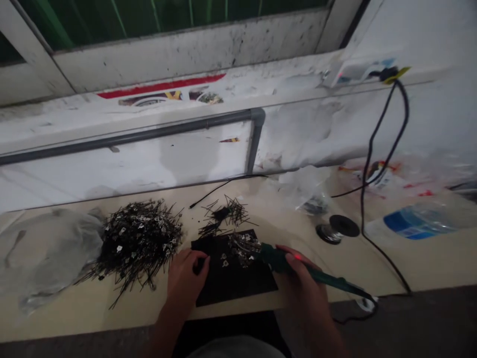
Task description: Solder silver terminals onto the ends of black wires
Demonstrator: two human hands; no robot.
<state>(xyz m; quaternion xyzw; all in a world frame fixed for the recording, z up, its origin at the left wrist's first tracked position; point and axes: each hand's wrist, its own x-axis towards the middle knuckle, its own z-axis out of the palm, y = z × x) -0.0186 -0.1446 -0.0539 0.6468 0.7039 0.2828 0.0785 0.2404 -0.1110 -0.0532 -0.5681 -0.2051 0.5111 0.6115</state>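
Two hands: both bare, low over the table [40,320], one at each side of a black mat [238,288].
Right hand [303,273]: closed around a green tool [331,279], which has a cord at its rear end; a red glow shows by the fingers.
Tool front: points left, over the mat, beside small metal pieces [244,251].
Left hand [188,271]: at the mat's left edge, fingers curled, thumb near the index finger; cannot tell whether anything is gripped.
Metal pieces: loose group on the upper part of the mat, between the hands.
Beyond mat: small bunch of dark wires [233,213], partly tangled.
Left of left hand: large heap of black leads with metal ends [139,241]; cloudy plastic bag [55,253] against its far left side.
Right, past the tool: spool [337,228] with silvery wire; clear bag [309,191] behind it; blue-labelled plastic container [417,221] farther right.
Black cable [365,199]: drops from a wall socket to the table.
Back: gray pipe [208,121] along a stained white wall.
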